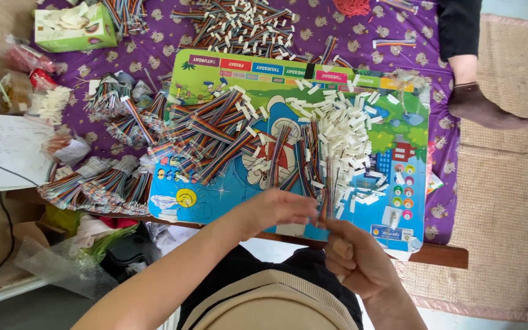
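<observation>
My left hand (276,209) and my right hand (355,256) meet at the near edge of a colourful cartoon board (215,73). Together they pinch one end of a short rainbow ribbon cable (324,205). Just beyond my fingers lies a heap of small white plastic connectors (346,131). More rainbow ribbon cables (215,134) are piled on the board's left half, and a few (307,153) lie in its middle.
Bundles of ribbon cables (99,183) spill off the board's left side, and another pile (239,24) lies at the back. A green tissue box (74,27), a white notepad (13,150) and plastic bags sit at left. Another person's socked foot (481,107) rests at right on the purple cloth (441,153).
</observation>
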